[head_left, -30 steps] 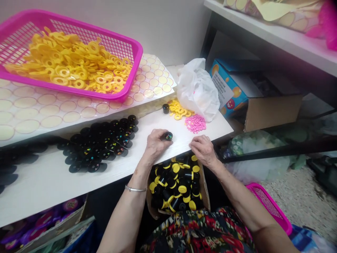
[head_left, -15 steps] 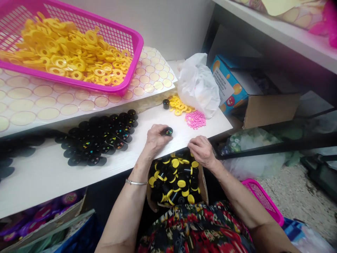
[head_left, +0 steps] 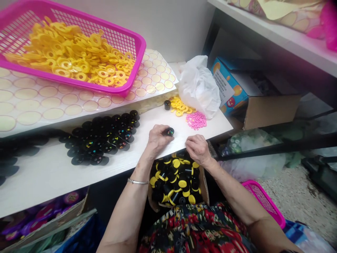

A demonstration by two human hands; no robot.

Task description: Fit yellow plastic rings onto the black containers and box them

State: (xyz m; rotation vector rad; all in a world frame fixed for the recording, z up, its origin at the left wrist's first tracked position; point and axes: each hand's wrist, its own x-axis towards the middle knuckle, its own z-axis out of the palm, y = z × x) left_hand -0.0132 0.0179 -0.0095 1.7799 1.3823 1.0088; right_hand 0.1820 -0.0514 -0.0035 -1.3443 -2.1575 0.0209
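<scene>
The left hand [head_left: 159, 139] is closed around a little black cup [head_left: 170, 132] over the counter [head_left: 47, 175], near its front edge. The right hand [head_left: 198, 149] curls its fingers in, and from here I can't tell if it holds anything

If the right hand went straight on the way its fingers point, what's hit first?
Probably the small black container held in the left hand, across some white tabletop; depth is unclear, so the right hand might pass just beyond it.
</scene>
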